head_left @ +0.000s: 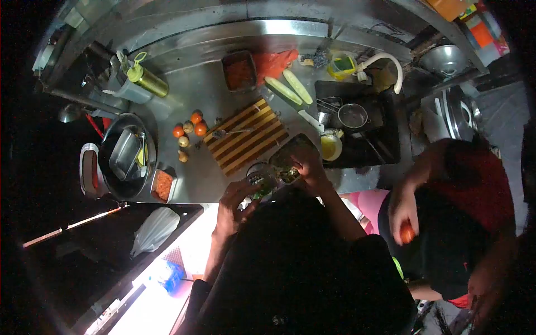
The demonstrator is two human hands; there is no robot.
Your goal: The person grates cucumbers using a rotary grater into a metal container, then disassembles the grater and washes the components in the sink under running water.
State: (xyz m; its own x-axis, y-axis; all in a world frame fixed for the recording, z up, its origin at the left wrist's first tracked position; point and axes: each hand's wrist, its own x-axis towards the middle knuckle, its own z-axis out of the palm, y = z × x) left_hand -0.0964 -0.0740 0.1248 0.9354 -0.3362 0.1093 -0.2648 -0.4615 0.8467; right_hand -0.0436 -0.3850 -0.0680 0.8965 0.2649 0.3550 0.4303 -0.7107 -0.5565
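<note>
My left hand (pixel 233 202) grips a small round container of chopped greens (pixel 260 180) at the front edge of the steel counter (pixel 195 95). My right hand (pixel 307 166) rests on a dark tray of greens (pixel 286 152) just right of that container, fingers bent down into it; whether it grasps anything is unclear. Behind both hands lies a striped wooden cutting board (pixel 245 137) with a spoon (pixel 229 133) on it.
Tomatoes (pixel 192 125) lie left of the board, two cucumbers (pixel 290 86) behind it. A sink (pixel 368 128) holding a pot (pixel 353 116) is on the right. A big bowl (pixel 125 156) stands at the left. Another person's hand (pixel 403 215) holds an orange fruit.
</note>
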